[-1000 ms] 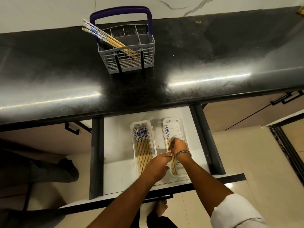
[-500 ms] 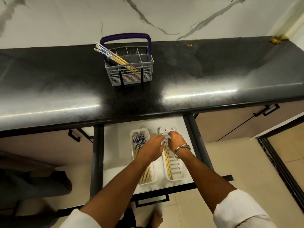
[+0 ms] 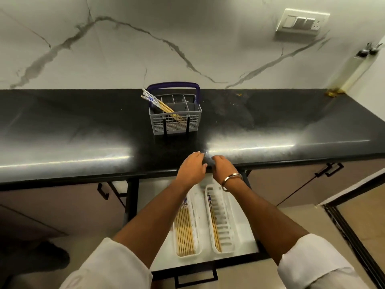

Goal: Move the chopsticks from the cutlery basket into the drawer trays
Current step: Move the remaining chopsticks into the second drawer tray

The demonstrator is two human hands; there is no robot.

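Now lifted out of the drawer [image 3: 158, 197] and up over the front edge of the black counter [image 3: 83, 130], both hands, where half a second ago both were down among the trays. Nearest, rolled white sleeves at the bottom corners, bare forearms reaching forward over the open drawer. In the drawer, two white trays side by side: the left tray [image 3: 196, 252] packed with a row of chopsticks [image 3: 184, 232], blue-patterned ends pointing toward the counter, partly hidden under the left forearm; the right tray [image 3: 224, 226] holding only a couple of chopsticks [image 3: 214, 228] along its left wall, slotted floor otherwise bare. No longer touched by either hand, those trays. Above the drawer, at the counter's front edge, left hand [image 3: 192, 166] palm down with fingers loosely extended, gripping nothing. Just beside it, right hand [image 3: 224, 166] with a metal bangle [image 3: 230, 181] at the wrist, fingers relaxed and slightly bent, also holding nothing. Close together but apart, the two hands. Farther back on the counter, near the wall, the grey cutlery basket [image 3: 176, 122] with its purple handle [image 3: 174, 85], standing upright. Still leaning out of the basket's left compartment toward the left, a few remaining chopsticks [image 3: 158, 104], as before. Behind the counter, a white marble-veined wall with a switch plate [image 3: 302, 22] at upper right.
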